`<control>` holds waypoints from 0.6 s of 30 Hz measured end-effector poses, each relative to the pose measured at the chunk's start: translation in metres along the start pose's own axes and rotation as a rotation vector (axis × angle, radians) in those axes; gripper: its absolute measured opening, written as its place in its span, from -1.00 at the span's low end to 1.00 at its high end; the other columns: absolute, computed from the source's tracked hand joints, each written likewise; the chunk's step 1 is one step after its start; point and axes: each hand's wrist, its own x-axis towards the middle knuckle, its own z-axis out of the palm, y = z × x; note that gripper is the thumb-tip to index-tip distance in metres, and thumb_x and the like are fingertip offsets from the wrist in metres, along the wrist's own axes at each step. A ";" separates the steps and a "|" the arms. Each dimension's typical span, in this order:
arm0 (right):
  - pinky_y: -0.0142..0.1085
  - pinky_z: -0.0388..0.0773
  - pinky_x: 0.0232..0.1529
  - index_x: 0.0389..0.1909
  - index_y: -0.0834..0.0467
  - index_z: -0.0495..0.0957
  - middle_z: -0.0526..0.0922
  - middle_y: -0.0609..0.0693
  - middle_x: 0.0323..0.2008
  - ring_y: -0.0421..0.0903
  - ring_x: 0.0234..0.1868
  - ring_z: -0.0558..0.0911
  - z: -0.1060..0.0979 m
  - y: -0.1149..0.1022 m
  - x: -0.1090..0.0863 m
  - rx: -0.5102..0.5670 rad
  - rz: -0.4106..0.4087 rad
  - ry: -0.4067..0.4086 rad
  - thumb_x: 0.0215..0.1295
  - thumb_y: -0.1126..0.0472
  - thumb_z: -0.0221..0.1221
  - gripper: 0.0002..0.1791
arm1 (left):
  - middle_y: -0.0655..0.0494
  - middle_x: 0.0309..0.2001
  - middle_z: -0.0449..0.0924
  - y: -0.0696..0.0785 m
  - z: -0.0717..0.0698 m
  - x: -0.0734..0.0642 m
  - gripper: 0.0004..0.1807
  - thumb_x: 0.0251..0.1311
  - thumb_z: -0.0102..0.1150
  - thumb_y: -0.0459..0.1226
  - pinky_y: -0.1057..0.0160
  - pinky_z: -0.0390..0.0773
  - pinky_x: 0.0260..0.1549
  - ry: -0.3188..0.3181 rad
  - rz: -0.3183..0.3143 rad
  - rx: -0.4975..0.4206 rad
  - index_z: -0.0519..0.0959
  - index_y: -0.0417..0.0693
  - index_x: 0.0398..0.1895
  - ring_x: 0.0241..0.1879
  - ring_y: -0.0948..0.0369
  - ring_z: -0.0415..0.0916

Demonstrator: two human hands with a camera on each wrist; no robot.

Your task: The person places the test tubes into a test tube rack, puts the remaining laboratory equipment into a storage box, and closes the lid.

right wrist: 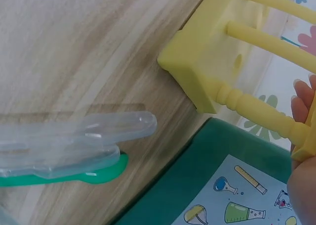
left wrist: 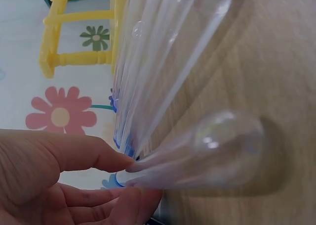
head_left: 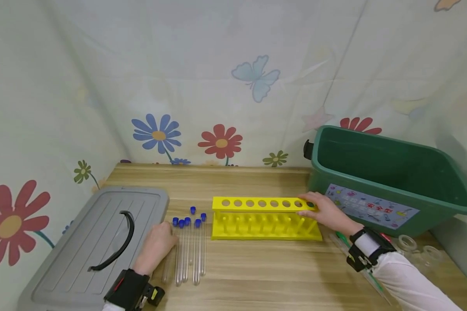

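My left hand (head_left: 158,242) is beside the row of test tubes on the wooden table. In the left wrist view its thumb and finger pinch one clear test tube (left wrist: 217,151) near the capped end, its rounded bottom pointing away from the hand. Several more test tubes (head_left: 196,259) with blue caps lie side by side just right of this hand. A yellow test tube rack (head_left: 264,237) stands upright in the middle, with a row of holes along its top bar. Gripping the right end of that bar is my right hand (head_left: 327,210), fingers over the top.
A grey lid (head_left: 74,250) with a black handle lies at the left. On the right stands a green bin (head_left: 373,183) bearing a printed label. Translucent plastic pieces (right wrist: 74,131) and a green stick (right wrist: 106,174) lie below the right wrist, near some clear glassware (head_left: 407,242).
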 end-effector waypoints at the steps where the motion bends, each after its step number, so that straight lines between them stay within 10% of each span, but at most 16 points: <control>1: 0.10 0.26 0.00 0.15 0.32 0.35 0.40 0.23 0.04 0.15 0.00 0.35 0.001 0.000 0.000 0.002 0.000 0.002 0.15 -0.06 0.16 -0.33 | 0.11 -0.70 0.11 0.000 -0.001 0.000 -0.78 -0.09 0.06 -0.47 0.33 0.18 -0.76 0.000 -0.002 -0.002 0.26 -0.14 -0.71 -0.72 0.22 0.15; 9: 0.11 0.27 -0.01 0.15 0.31 0.35 0.40 0.22 0.03 0.14 -0.01 0.35 0.002 -0.001 -0.001 0.014 0.002 0.009 0.14 -0.06 0.16 -0.34 | 0.03 -0.67 0.32 0.010 -0.017 -0.005 -0.73 0.05 0.12 -0.40 0.33 0.23 -0.79 0.006 0.000 -0.068 0.44 -0.46 -0.21 -0.75 0.23 0.22; 18: 0.12 0.26 0.00 0.15 0.31 0.34 0.38 0.24 0.05 0.15 0.00 0.34 0.002 0.000 -0.001 0.013 0.005 0.010 0.15 -0.08 0.15 -0.33 | 0.06 -0.65 0.39 0.033 -0.037 0.001 -0.66 0.04 0.08 -0.38 0.33 0.18 -0.82 0.081 0.045 -0.114 0.44 -0.41 -0.10 -0.79 0.25 0.20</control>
